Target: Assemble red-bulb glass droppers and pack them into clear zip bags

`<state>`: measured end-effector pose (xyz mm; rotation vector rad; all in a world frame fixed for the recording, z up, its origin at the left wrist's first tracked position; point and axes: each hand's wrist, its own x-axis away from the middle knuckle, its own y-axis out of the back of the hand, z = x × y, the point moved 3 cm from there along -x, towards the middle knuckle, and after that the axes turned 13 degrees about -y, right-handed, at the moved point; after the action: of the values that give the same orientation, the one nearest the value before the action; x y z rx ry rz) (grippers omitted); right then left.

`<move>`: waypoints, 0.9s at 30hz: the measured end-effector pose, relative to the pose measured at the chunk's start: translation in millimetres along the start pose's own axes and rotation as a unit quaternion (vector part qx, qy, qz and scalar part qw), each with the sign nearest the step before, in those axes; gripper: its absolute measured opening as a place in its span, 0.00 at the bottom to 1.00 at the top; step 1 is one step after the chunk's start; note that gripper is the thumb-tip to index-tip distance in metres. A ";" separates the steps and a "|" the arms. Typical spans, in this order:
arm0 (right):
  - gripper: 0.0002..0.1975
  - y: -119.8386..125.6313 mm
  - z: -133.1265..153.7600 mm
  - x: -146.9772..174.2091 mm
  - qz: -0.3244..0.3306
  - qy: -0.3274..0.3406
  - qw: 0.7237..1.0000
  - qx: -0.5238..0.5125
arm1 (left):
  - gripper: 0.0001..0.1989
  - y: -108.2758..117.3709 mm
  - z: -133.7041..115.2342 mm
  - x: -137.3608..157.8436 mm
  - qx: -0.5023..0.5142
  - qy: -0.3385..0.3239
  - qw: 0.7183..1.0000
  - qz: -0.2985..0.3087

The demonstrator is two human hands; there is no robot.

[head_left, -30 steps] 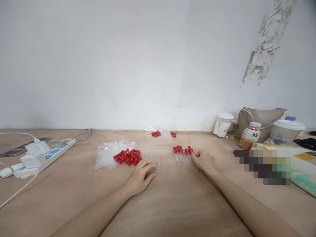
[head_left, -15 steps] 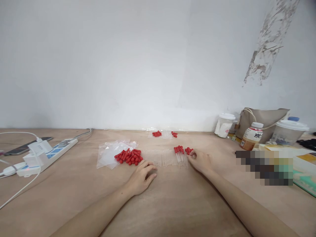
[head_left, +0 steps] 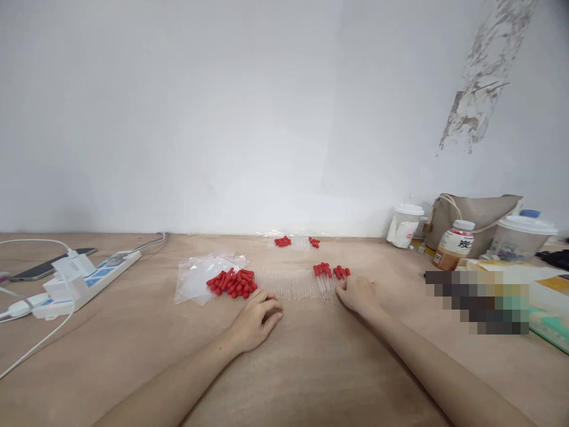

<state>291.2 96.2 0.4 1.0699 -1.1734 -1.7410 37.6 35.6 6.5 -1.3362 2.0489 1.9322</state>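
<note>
- Lying side by side, thin clear tubes form a row (head_left: 284,284) across the brown tabletop (head_left: 284,367), see-through and hard to tell apart, with their long sides pointing toward the person.
- At the right end of the row, a cluster of red-topped droppers (head_left: 322,270) lies fanned; the tops are rounded, matte and bright red, and the slim clear stems reach toward the person, narrowing on the way.
- Just beyond that cluster, farther along the same end of the row, sits a smaller group of red tops (head_left: 340,273), the outermost next to the fingers.
- Right hand (head_left: 362,293): beside the row's right end, fingers bent in by the smaller group; whether they pinch a dropper I cannot tell.
- Left hand (head_left: 256,320): at the near left corner of the row, fingers loosely curved and released, thumb apart, fingertips just beside the red bulbs.
- Left of the row, loose red bulbs (head_left: 231,283) are heaped, short and club-shaped, pointing every way, partly over clear plastic bags (head_left: 191,284).
- Behind the row, near the wall, two small bunches of red pieces (head_left: 282,241) lie with clear plastic.
</note>
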 end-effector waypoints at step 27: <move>0.10 7.2 23.1 39.2 -0.181 0.136 0.971 -0.072 | 0.12 49.6 62.5 7.0 -0.323 0.231 0.914 -0.078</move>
<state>256.8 65.6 3.7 1.4462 -0.7008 -1.8430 -27.7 76.6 28.1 -2.1903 1.3710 2.5182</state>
